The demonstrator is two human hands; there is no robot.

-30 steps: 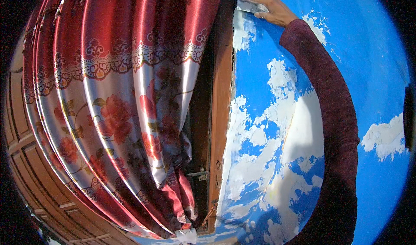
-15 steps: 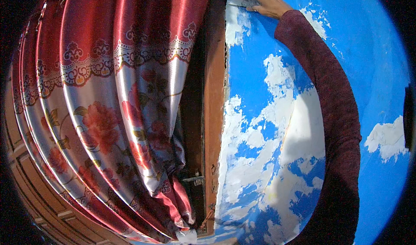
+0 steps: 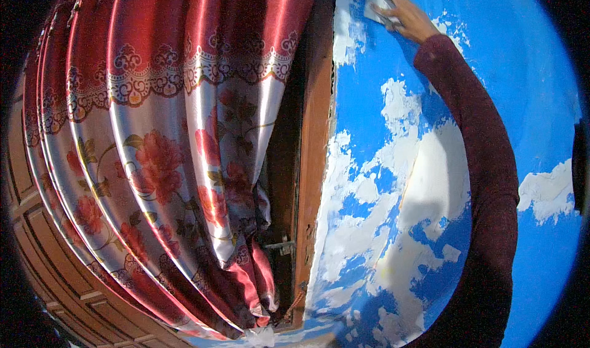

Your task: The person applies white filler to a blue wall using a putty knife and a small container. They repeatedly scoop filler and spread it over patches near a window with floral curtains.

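Observation:
My right hand [image 3: 410,19] is raised high on a blue wall [image 3: 381,62], arm stretched up in a dark maroon sleeve. Its fingers are closed on a small flat whitish-grey pad [image 3: 375,7], which lies against the wall surface; whether it is sandpaper or a block I cannot make out. Just left of the pad, a rough white filler patch [image 3: 349,37] runs along the door frame. Larger white filler patches [image 3: 433,170] spread over the wall below my forearm. My left hand is out of sight.
A shiny red and silver curtain [image 3: 153,102] with flowers hangs at the left, gathered at its bottom. Behind it stand a brown wooden door frame [image 3: 314,157], a metal latch [image 3: 281,246] and a panelled brown door [image 3: 58,262]. A dark object [image 3: 579,166] edges the far right.
My right hand and the pad have moved right and slightly down, away from the door frame. The view has shifted a little, so the curtain and frame sit further right.

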